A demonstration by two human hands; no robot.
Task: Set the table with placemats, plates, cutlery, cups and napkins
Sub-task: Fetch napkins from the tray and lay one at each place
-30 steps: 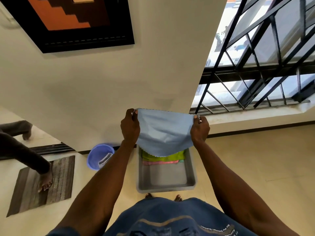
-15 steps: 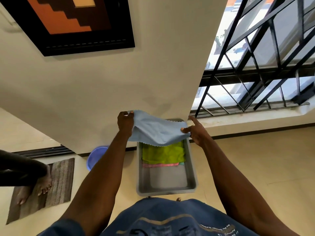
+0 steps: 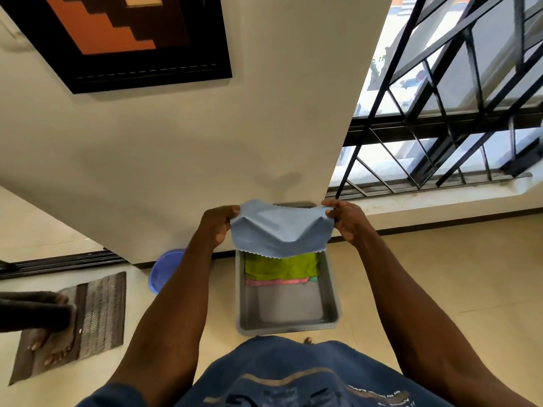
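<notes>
A light blue napkin (image 3: 280,232) with a scalloped lower edge hangs stretched between my hands, in front of the cream wall. My left hand (image 3: 218,224) pinches its left top corner and my right hand (image 3: 346,221) pinches its right top corner. Below it on the floor stands a grey tray (image 3: 332,304). In the tray's far end lies a green napkin (image 3: 281,265) on top of a pink one (image 3: 276,282); a teal edge peeks out at the right. The blue napkin hides the tray's far rim.
A blue plastic bowl (image 3: 164,270) sits on the floor left of the tray, partly behind my left forearm. Another person's feet (image 3: 50,342) stand on a striped doormat (image 3: 100,315) at the left. A barred window (image 3: 440,127) fills the right; a framed picture (image 3: 123,36) hangs upper left.
My right hand, which had let go and pointed open beside the napkin, has taken its right corner again. The napkin is pulled out flat between both hands. The other person's feet shifted on the mat.
</notes>
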